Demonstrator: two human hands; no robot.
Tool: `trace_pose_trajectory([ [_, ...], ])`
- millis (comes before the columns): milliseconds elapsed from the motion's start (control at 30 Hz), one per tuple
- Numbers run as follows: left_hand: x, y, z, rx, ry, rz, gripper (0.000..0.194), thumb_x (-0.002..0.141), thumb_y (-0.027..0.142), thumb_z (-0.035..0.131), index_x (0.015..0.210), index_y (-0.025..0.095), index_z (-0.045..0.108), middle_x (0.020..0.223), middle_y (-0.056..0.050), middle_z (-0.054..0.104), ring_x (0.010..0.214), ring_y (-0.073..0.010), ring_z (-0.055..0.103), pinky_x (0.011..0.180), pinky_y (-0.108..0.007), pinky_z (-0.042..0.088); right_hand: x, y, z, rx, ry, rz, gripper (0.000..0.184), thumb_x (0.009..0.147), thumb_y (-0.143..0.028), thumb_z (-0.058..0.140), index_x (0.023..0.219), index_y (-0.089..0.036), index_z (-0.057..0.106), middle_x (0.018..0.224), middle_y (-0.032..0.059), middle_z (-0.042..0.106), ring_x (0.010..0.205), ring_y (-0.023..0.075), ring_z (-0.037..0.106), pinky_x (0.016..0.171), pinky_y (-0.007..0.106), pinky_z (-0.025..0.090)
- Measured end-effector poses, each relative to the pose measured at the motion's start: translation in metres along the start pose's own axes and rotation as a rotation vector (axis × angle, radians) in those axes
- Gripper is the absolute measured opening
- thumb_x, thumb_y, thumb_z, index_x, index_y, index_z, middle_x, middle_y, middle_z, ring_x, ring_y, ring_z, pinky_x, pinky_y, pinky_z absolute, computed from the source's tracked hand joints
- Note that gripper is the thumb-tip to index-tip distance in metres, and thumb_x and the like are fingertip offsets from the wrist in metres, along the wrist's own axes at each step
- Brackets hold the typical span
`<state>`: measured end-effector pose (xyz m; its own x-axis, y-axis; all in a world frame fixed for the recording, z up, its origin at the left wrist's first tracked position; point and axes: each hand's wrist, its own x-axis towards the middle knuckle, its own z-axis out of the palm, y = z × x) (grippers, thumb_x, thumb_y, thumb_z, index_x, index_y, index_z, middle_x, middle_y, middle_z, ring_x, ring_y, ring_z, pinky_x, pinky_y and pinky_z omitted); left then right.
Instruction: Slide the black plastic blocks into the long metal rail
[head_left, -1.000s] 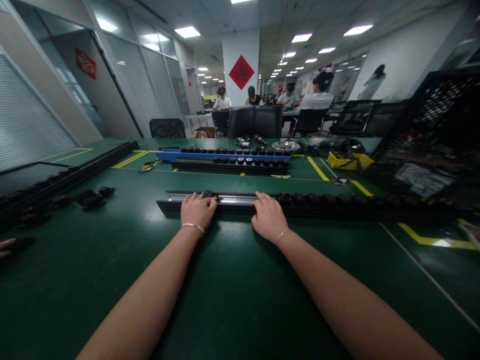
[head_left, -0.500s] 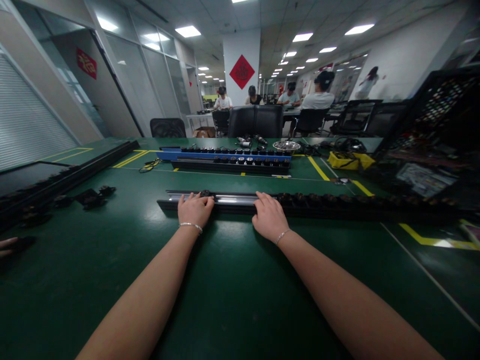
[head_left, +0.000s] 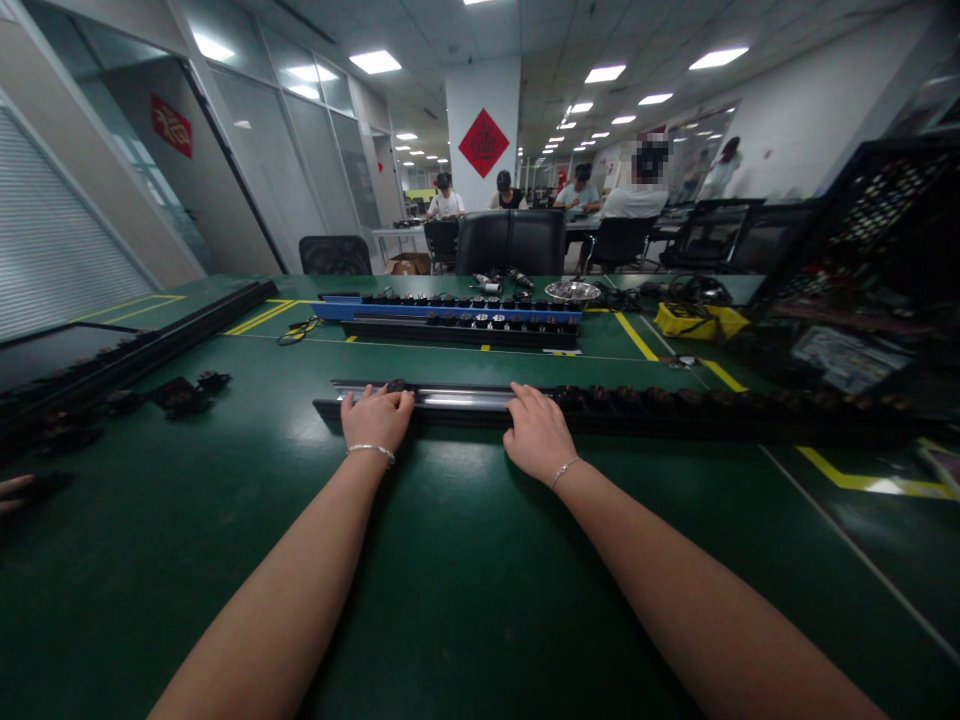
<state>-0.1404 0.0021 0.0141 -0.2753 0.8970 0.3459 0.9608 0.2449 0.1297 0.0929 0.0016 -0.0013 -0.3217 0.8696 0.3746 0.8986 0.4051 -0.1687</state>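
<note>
A long black rail (head_left: 465,398) with a shiny channel along its top lies crosswise on the table before me. At its left part, my left hand (head_left: 376,417) is closed on a small round black module (head_left: 397,386) that sits in the channel, most of it hidden by the fingers. My right hand (head_left: 538,430) grips the rail farther right, fingers over the top and thumb at the near side. Just right of that hand, several similar black modules (head_left: 626,398) stand in a row along the rail.
Behind lie a blue rail (head_left: 334,311) and another black rail (head_left: 390,332), both carrying modules. Loose black parts (head_left: 184,398) lie at left, near another person's hand (head_left: 13,490). A metal dish (head_left: 571,291) and yellow tray (head_left: 701,322) are farther back on the green table (head_left: 465,580).
My left hand has slid left along the rail, and the round module has moved with it. My right hand has stayed in place on the rail.
</note>
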Motion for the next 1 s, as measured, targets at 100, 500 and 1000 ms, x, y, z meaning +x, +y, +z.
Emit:
trace_pose_trajectory([
  [100, 0.001, -0.002, 0.002, 0.000, 0.010, -0.008, 0.044, 0.088, 0.045, 0.030, 0.094, 0.031, 0.072, 0.122, -0.001, 0.062, 0.123, -0.0262, 0.047, 0.104, -0.046, 0.025, 0.000, 0.000, -0.001, 0.000, -0.009, 0.003, 0.038, 0.076, -0.017, 0.044, 0.110, -0.011, 0.059, 0.141, 0.0122, 0.041, 0.130, 0.0246, 0.032, 0.107, 0.039, 0.023],
  [500, 0.004, -0.012, 0.005, -0.007, 0.041, -0.022, 0.045, 0.088, 0.044, 0.030, 0.091, 0.029, 0.072, 0.120, -0.002, 0.063, 0.122, -0.0258, 0.048, 0.100, -0.043, 0.029, 0.000, 0.000, -0.002, 0.000, -0.003, 0.006, 0.038, 0.076, -0.016, 0.044, 0.110, -0.011, 0.059, 0.141, 0.0121, 0.041, 0.130, 0.0244, 0.033, 0.107, 0.039, 0.024],
  [1000, 0.009, -0.022, 0.000, -0.017, 0.001, -0.156, 0.042, 0.087, 0.041, 0.033, 0.100, 0.027, 0.071, 0.124, -0.003, 0.060, 0.125, -0.0269, 0.044, 0.101, -0.044, 0.028, 0.000, 0.000, -0.001, -0.010, 0.012, -0.001, 0.038, 0.075, -0.016, 0.044, 0.109, -0.010, 0.059, 0.140, 0.0119, 0.042, 0.128, 0.0249, 0.034, 0.106, 0.038, 0.025],
])
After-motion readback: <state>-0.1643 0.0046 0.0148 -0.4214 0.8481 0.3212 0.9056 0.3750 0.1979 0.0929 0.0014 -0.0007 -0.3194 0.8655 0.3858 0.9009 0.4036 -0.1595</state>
